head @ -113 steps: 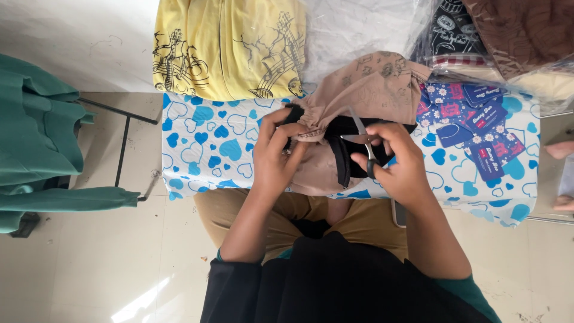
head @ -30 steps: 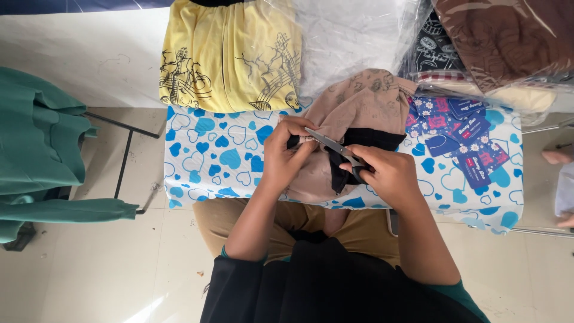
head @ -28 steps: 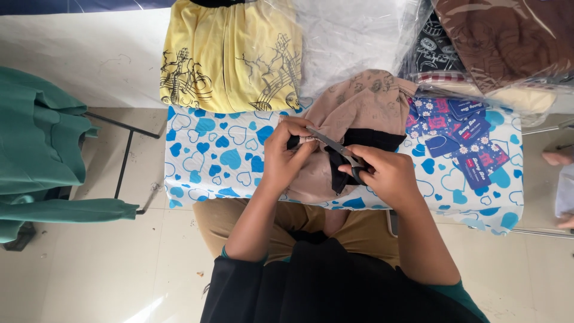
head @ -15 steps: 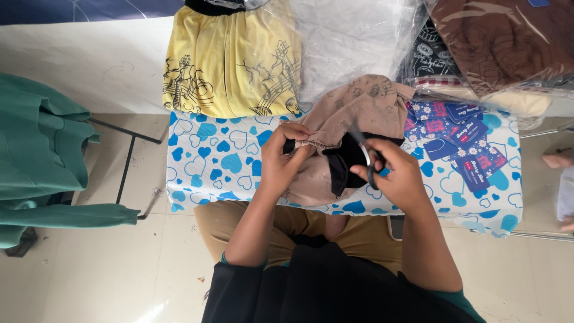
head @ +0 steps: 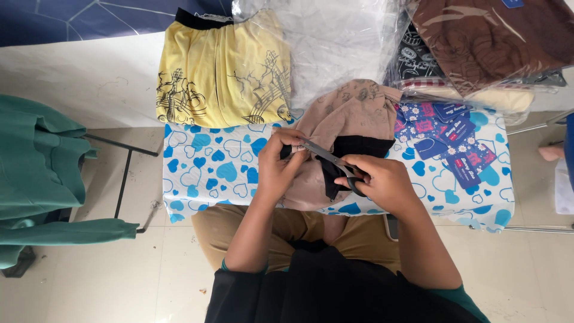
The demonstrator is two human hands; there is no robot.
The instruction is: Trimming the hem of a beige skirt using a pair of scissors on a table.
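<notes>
My left hand (head: pixel 280 168) pinches the edge of a beige printed garment (head: pixel 347 128) with a black waistband (head: pixel 353 148), lying on a small table with a white cloth of blue hearts (head: pixel 209 173). My right hand (head: pixel 382 182) grips a pair of scissors (head: pixel 332 160) by the handles. The blades point up-left toward my left fingers at the garment's edge.
A folded yellow printed garment (head: pixel 224 69) lies behind the table, next to clear plastic bags (head: pixel 341 42). Bagged brown garments (head: pixel 496 42) and blue paper tags (head: pixel 457 140) sit at the right. Green clothes (head: pixel 42 179) hang on a rack at the left.
The scissors swung from upright back to pointing up-left at my left fingers. The view shifted slightly.
</notes>
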